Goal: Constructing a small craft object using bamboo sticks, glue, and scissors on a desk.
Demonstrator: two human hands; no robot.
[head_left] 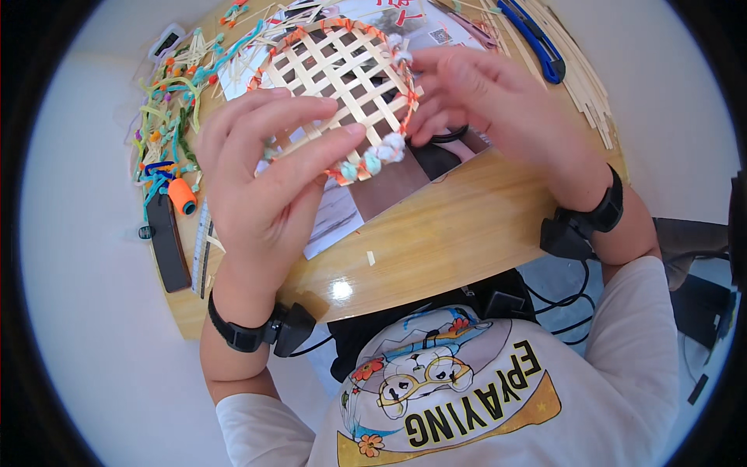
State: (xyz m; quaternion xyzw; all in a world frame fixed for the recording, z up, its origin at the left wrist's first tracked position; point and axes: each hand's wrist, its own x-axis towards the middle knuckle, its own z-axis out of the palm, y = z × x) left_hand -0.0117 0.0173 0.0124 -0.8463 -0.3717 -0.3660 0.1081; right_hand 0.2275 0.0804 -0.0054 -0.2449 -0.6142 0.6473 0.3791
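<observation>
A round woven lattice of pale flat strips (342, 78) is tilted up above the table, its rim wrapped in orange cord. Fluffy white and mint yarn puffs (373, 158) sit along the lower right and right of that rim. My left hand (268, 159) grips the piece from its left side, thumb and fingers lying over the weave. At the right rim, my right hand (482, 97) has its fingers curled in, fingertips by the orange wrapping. Whether a strand lies between those fingers is hidden.
Under the piece lies a printed sheet (342, 222) on the wooden table (436, 226). A blue utility knife (537, 43) and long pale strips (583, 86) lie far right. Colourful yarn scraps (167, 117), an orange spool (182, 196), a dark block (168, 245) and a ruler (201, 249) are left.
</observation>
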